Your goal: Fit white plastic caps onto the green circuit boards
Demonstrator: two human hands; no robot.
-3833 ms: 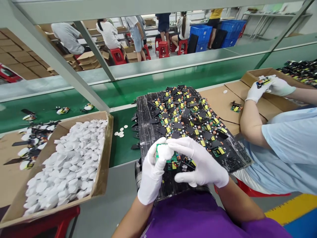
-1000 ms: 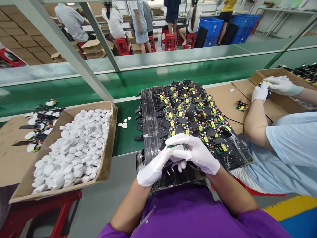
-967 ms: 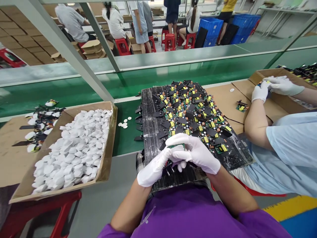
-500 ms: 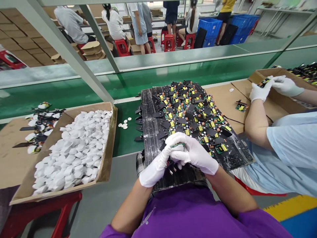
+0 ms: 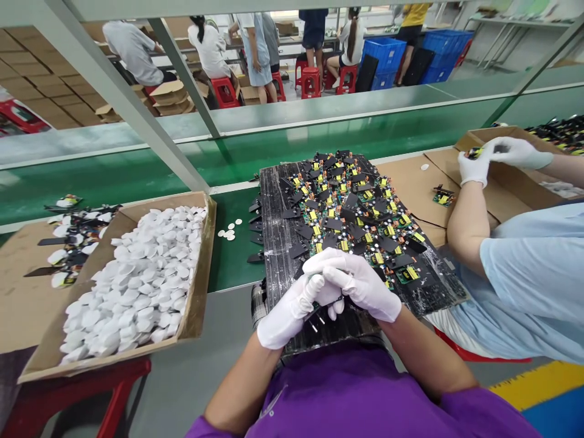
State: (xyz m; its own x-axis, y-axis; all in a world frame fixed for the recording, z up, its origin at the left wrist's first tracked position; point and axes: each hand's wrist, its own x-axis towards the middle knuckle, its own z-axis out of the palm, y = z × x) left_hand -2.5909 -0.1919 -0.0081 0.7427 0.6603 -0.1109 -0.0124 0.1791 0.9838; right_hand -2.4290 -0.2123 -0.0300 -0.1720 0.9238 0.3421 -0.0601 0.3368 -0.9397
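Note:
Both my white-gloved hands meet above the near edge of the black board (image 5: 278, 243). Between them is a small circuit board (image 5: 314, 312), mostly hidden by the gloves, with thin metal pins poking out below. A white pad (image 5: 329, 294) lies against its upper side. My left hand (image 5: 292, 307) grips the circuit board from the left, fingers bent. From the right, my right hand (image 5: 360, 285) closes its fingers over the pad and circuit board. Just beyond the hands, many circuit boards with yellow transformers and black plates (image 5: 349, 216) cover the black board.
At left stands a carton (image 5: 207, 255) heaped with white pads (image 5: 141, 274), beside assembled boards (image 5: 75, 237). A few white discs (image 5: 230, 231) lie on the green belt (image 5: 232, 267). At right, a co-worker's gloved hands (image 5: 474, 167) handle another board near a carton (image 5: 515, 137).
My right fingers have shifted over the white pad, and more of the pad now shows between my hands. The co-worker's hands have moved slightly left.

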